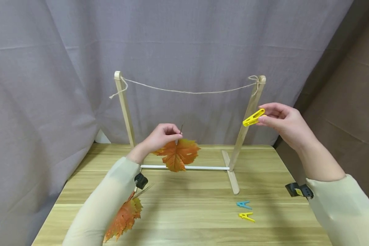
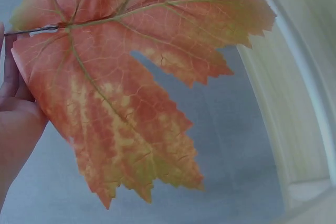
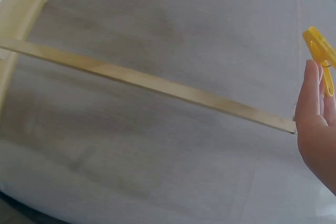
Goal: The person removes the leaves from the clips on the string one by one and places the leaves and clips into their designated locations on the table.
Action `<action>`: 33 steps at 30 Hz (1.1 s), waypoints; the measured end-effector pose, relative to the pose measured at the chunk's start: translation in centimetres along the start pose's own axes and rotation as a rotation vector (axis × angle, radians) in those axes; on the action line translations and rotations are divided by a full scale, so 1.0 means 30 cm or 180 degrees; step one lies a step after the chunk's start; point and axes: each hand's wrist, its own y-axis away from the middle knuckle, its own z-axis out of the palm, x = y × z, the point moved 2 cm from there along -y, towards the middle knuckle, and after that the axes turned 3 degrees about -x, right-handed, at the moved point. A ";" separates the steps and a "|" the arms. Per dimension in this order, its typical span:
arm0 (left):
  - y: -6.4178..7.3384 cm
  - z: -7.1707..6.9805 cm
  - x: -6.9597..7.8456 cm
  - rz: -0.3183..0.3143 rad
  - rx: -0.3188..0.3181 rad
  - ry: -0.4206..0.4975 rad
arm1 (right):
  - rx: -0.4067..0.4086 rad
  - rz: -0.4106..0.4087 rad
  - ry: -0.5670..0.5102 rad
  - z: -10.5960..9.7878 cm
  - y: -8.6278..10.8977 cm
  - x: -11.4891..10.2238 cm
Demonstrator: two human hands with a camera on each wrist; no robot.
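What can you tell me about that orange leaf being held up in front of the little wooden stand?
The leaf is lobed like a maple or grape leaf, orange-red with yellow-green patches and toothed edges. It looks artificial, with printed veins plain in the left wrist view. A thin dark stem sticks up from its top. The left hand pinches it at the stem, so it hangs blade down, above the table and below the string, touching nothing else.

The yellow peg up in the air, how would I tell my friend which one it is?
Find the wooden frame with a twine line on the table. By its right post, the right hand pinches a yellow plastic clothes peg. Unlike the blue peg and the other yellow peg lying on the tabletop, it is held aloft.
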 end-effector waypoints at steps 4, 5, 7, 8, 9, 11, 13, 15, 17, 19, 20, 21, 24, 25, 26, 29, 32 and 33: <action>0.030 -0.022 -0.017 -0.0087 -0.0062 -0.0112 | -0.0149 0.0221 0.0351 -0.025 0.035 0.067; 0.038 -0.029 -0.023 -0.0111 -0.0075 -0.0140 | -0.0179 0.0287 0.0491 -0.031 0.044 0.084; 0.057 -0.046 -0.037 -0.0154 -0.0080 -0.0205 | -0.0255 0.0378 0.0691 -0.042 0.061 0.116; 0.068 -0.055 -0.044 -0.0166 -0.0074 -0.0233 | -0.0306 0.0407 0.0699 -0.046 0.069 0.132; 0.079 -0.065 -0.052 -0.0170 -0.0072 -0.0261 | -0.0348 0.0437 0.0700 -0.050 0.077 0.148; 0.104 -0.083 -0.064 -0.0192 -0.0069 -0.0281 | -0.0432 0.0470 0.0629 -0.055 0.093 0.177; 0.131 -0.101 -0.082 -0.0212 -0.0083 -0.0298 | -0.0505 0.0500 0.0511 -0.061 0.108 0.206; 0.158 -0.118 -0.099 -0.0248 -0.0103 -0.0316 | -0.0546 0.0544 0.0540 -0.068 0.124 0.234; 0.184 -0.133 -0.117 -0.0291 -0.0116 -0.0335 | -0.0557 0.0603 0.0645 -0.076 0.140 0.262; 0.207 -0.147 -0.135 -0.0317 -0.0120 -0.0373 | -0.0540 0.0677 0.0821 -0.086 0.155 0.293; 0.217 -0.153 -0.141 -0.0336 -0.0116 -0.0391 | -0.0512 0.0738 0.0935 -0.091 0.163 0.308; 0.226 -0.159 -0.149 -0.0350 -0.0112 -0.0398 | -0.0489 0.0795 0.1035 -0.097 0.170 0.324; 0.255 -0.172 -0.171 -0.0425 -0.0137 -0.0415 | -0.0415 0.0990 0.1276 -0.113 0.191 0.373; 0.265 -0.175 -0.181 -0.0453 -0.0157 -0.0412 | -0.0392 0.1066 0.1337 -0.118 0.196 0.388; 0.274 -0.178 -0.190 -0.0482 -0.0180 -0.0415 | -0.0374 0.1119 0.1380 -0.122 0.202 0.404; 0.302 -0.184 -0.225 -0.0545 -0.0289 -0.0409 | -0.0333 0.1260 0.1466 -0.136 0.219 0.455; 0.326 -0.189 -0.258 -0.0577 -0.0399 -0.0408 | -0.0281 0.1355 0.1501 -0.149 0.241 0.509; 0.332 -0.190 -0.268 -0.0589 -0.0438 -0.0401 | -0.0272 0.1383 0.1518 -0.154 0.251 0.527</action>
